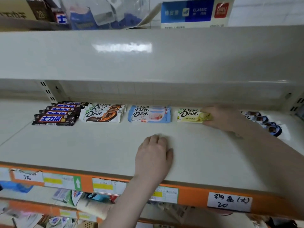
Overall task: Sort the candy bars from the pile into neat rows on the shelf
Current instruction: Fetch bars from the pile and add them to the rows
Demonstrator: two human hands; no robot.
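On the cream shelf (98, 145), left fingers (153, 140) rest flat; right fingers (212, 115) grip the green bar (190, 115).

"Dove" on yellow bar (191, 115) at right hand (222, 117); blue bars (148, 114) & brown bars (102, 114) further left, also "Dove". Tag (229, 201) below hand: "20".

cream metal shelving (148, 53), orange edging (194, 193)

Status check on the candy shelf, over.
Left hand open, resting on the shelf. Right hand holding the yellow Dove bars. Nothing in the way.
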